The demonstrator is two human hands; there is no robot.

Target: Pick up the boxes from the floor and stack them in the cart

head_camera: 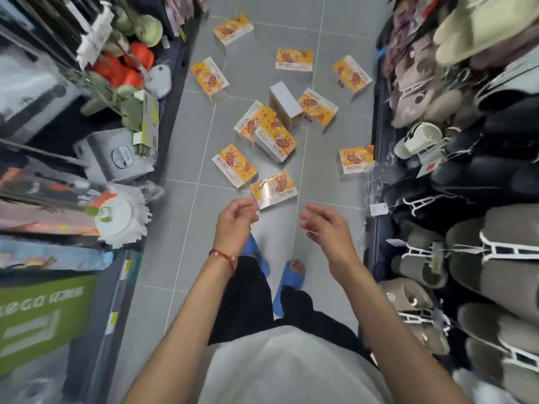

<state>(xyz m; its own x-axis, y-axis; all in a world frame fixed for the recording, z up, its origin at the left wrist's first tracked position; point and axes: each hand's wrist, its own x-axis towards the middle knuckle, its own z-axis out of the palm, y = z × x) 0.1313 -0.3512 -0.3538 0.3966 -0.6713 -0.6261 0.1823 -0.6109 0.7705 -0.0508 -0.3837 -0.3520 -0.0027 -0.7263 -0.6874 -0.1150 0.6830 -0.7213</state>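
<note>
As both hands hung out over the aisle, neither held a thing. My left hand (234, 224) had its fingers (248, 206) loosely curled, thumb near the tips but pinching nothing. My right hand (328, 228) was relaxed, its fingers slack and a little apart.

The boxes (275, 139) lay scattered on the floor (180, 234) beyond my fingertips, none lifted yet. The nearest box (274, 190) sat flat and face up just past the left fingers, between the two hands and slightly ahead. That was the one to take first, I judged: bend down, close in on its two short sides and raise it level, because the glossy wrap looked slippery.

Another box (356, 161) lay ahead of the right fingers, close against the slipper rack (466, 234). The cart was nowhere in view, so I couldn't tell which way I'd have to turn.
</note>
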